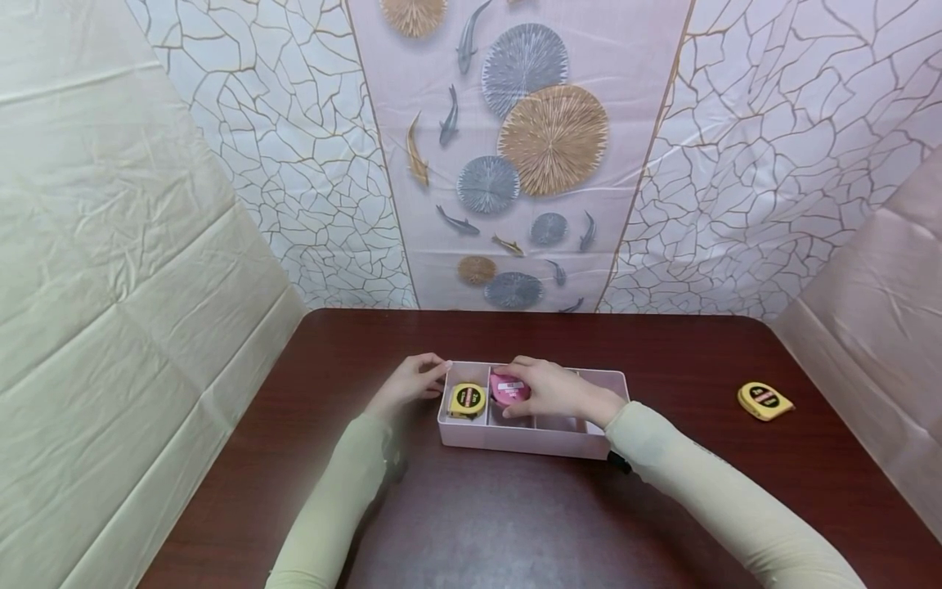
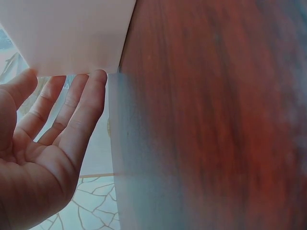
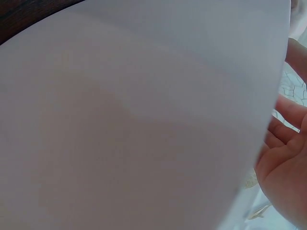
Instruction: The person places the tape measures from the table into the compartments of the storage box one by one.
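A pale pink divided box lies lengthwise in front of me on the table. My right hand reaches over its far side and grips a pink tape measure in the second compartment from the left. In the leftmost compartment lies a yellow tape measure with a black round label. My left hand is at the box's left end; in the left wrist view its fairly straight fingers touch the edge. The right wrist view is mostly box wall, with part of my right hand beyond it.
Another yellow tape measure lies on the dark reddish-brown table, well to the right of the box. A small black object shows beside the box's front right corner, under my right sleeve. Patterned cloth hangs behind the table.
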Available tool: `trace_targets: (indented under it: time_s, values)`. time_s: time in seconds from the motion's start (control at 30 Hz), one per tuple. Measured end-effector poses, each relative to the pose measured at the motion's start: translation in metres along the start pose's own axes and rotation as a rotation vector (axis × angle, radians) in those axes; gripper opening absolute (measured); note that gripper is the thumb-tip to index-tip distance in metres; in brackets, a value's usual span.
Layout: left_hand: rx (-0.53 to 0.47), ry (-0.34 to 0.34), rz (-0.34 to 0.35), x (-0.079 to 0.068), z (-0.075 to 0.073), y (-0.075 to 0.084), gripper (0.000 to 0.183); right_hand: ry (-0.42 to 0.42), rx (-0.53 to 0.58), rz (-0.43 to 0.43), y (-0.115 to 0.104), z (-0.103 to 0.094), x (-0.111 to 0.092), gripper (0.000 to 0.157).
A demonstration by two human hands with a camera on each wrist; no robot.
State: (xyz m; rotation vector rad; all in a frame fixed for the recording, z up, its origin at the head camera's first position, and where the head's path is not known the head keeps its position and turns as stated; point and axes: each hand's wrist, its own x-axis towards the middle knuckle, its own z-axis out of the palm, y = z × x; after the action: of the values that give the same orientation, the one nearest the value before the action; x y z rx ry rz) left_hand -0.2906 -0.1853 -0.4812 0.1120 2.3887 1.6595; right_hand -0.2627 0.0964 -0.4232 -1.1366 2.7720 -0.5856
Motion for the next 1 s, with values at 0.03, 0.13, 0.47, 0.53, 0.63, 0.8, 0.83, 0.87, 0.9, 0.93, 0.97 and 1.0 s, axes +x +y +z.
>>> trace_targets:
  time_s: [0.03,0.13,0.47,0.53,0.63,0.8,0.83,0.87,0.9,0.93,0.97,1.0]
  values:
    - [0.000,0.000,-0.002,0.0000,0.0000,-0.0002,0.037,-0.001,-0.001,0.004,0.0001,0.0002,-0.0003,0.069]
    - [0.003,0.002,-0.006,-0.0013,0.0001,0.0011,0.037,-0.008,-0.001,0.014,0.0007,0.0008,-0.0008,0.069]
    - [0.001,0.005,0.005,-0.0024,-0.0002,0.0006,0.032,-0.008,-0.009,0.014,-0.0008,0.0011,-0.0017,0.068]
    - [0.005,0.002,0.001,-0.0023,-0.0003,0.0008,0.032,-0.007,-0.010,0.015,-0.0008,0.0010,-0.0015,0.068]
    - [0.009,0.001,-0.002,-0.0021,-0.0004,0.0012,0.032,-0.008,-0.005,0.014,-0.0001,0.0013,-0.0019,0.068]
    - [-0.001,0.000,0.004,-0.0027,-0.0002,0.0016,0.034,-0.012,0.007,0.012,0.0000,0.0012,-0.0019,0.068]
    - [-0.003,0.001,0.005,-0.0026,-0.0001,0.0013,0.034,-0.015,0.008,0.014,0.0001,0.0012,-0.0019,0.069]
    - [-0.003,0.003,0.006,-0.0030,0.0000,0.0013,0.034,-0.016,0.009,0.015,0.0000,0.0013,-0.0018,0.069]
    - [-0.005,0.002,0.007,-0.0029,0.0001,0.0013,0.034,-0.017,0.011,0.016,-0.0001,0.0013,-0.0018,0.069]
    - [-0.005,0.003,0.007,-0.0030,0.0002,0.0014,0.034,-0.018,0.011,0.016,0.0001,0.0014,-0.0021,0.069]
    - [-0.003,0.005,0.006,-0.0032,0.0003,0.0018,0.033,-0.019,0.009,0.016,0.0002,0.0014,-0.0020,0.069]
    - [-0.001,0.006,0.006,-0.0033,0.0003,0.0019,0.032,-0.021,0.005,0.015,0.0004,0.0014,-0.0019,0.069]
